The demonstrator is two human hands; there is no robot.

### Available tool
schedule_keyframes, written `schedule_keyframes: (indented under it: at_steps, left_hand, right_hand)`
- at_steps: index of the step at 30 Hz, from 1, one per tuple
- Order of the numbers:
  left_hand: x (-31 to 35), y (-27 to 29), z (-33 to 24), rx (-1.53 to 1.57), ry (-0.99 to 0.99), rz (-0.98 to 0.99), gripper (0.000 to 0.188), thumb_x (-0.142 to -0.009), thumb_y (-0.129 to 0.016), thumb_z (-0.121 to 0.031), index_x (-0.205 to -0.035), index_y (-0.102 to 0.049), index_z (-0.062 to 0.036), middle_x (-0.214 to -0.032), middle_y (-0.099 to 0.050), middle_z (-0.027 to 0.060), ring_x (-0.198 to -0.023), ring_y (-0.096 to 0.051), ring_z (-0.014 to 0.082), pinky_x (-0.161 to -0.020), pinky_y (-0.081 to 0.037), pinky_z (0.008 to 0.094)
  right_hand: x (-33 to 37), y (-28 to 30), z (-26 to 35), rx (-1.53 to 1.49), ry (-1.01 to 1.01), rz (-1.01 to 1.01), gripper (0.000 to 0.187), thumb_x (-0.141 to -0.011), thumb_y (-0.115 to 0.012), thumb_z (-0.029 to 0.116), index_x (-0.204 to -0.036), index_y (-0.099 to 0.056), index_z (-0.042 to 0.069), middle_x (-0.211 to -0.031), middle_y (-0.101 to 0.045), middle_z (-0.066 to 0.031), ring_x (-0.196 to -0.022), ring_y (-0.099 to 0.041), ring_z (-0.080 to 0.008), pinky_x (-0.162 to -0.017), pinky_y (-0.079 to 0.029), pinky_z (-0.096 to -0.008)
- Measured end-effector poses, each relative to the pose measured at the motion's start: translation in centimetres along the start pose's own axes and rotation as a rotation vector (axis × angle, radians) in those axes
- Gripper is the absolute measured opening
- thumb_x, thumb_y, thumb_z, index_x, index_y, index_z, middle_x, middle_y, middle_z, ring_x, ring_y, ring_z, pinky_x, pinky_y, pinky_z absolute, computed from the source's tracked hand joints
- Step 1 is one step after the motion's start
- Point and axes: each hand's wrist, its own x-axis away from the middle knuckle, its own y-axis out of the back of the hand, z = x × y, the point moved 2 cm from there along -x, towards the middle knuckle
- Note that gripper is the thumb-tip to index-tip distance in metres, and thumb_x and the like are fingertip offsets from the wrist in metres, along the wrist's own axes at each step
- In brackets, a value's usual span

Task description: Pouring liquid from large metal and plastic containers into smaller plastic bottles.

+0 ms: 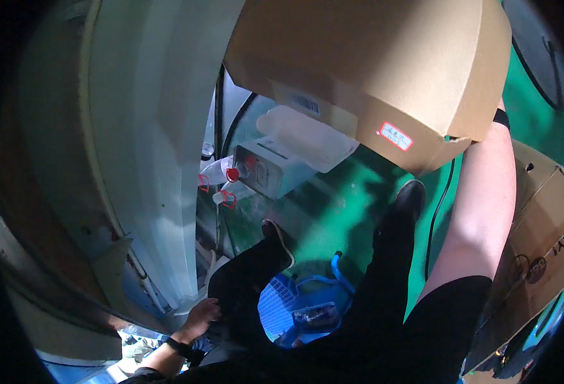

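Note:
A large brown cardboard box (371,57) fills the upper middle, tilted, with a red-edged label near its lower corner. My right forearm reaches up along the box's right side. The right hand itself is hidden behind the box, so its fingers do not show. Low on the left, my left hand (200,318) is beside my thigh, its fingers curled in and nothing visible in them. A dark band sits on each wrist.
Below the box stand a whitish plastic jug (304,137), a clear canister (272,169) with a red cap, and clear bottles (218,171). A blue plastic stool (320,307) is under me. Right are flattened cardboard (538,243) and a black cable (437,224). A pale panel (154,141) rises left.

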Motion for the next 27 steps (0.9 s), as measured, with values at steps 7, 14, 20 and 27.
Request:
schedule_keyframes:
  at_steps: [7, 14, 20, 27]
  left_hand:
    - [-1.2, -6.5, -16.2, -0.173, -0.368, 0.137, 0.039, -0.095, -0.065, -0.012, -0.131, -0.055, -0.0036, -0.115, -0.064, 0.0089, -0.107, -0.062, 0.0190, -0.094, -0.050, 0.0324]
    - [-2.2, -17.3, -42.5, -0.403, -1.523, -0.224, 0.095, -0.070, -0.085, -0.022, -0.148, -0.036, -0.0015, -0.154, -0.033, 0.0247, -0.147, -0.028, 0.0398, -0.119, -0.024, 0.0491]
    - [-4.6, -20.3, -55.8, -0.262, -1.738, -0.108, 0.111, -0.075, -0.087, -0.027, -0.158, -0.016, -0.0062, -0.159, -0.031, 0.0185, -0.148, -0.029, 0.0319, -0.121, -0.023, 0.0435]
    - [-10.7, -20.3, -49.4, -0.560, -1.319, -0.135, 0.086, -0.088, -0.074, -0.015, -0.158, -0.023, -0.0083, -0.158, -0.034, 0.0183, -0.148, -0.031, 0.0289, -0.119, -0.027, 0.0420]
  right_hand:
    - [-1.6, 1.2, 4.4, 0.080, 0.079, 0.069, 0.052, -0.106, -0.039, 0.047, -0.146, -0.049, 0.015, -0.138, -0.058, -0.0183, -0.121, -0.057, -0.0261, -0.103, -0.044, -0.0390]
    - [0.7, 1.2, 9.9, 1.084, 0.531, -0.088, 0.042, -0.098, -0.054, 0.027, -0.131, -0.055, 0.001, -0.127, -0.063, -0.0224, -0.120, -0.060, -0.0374, -0.101, -0.047, -0.0407]
    - [1.8, 0.5, 11.9, 1.090, 0.540, -0.074, 0.042, -0.093, -0.054, 0.016, -0.133, -0.055, 0.002, -0.128, -0.062, -0.0246, -0.123, -0.057, -0.0389, -0.105, -0.044, -0.0426]
    - [2.1, -0.8, 10.6, 1.019, 0.491, -0.092, 0.047, -0.089, -0.049, 0.011, -0.135, -0.054, 0.002, -0.134, -0.058, -0.0244, -0.126, -0.054, -0.0395, -0.109, -0.041, -0.0431]
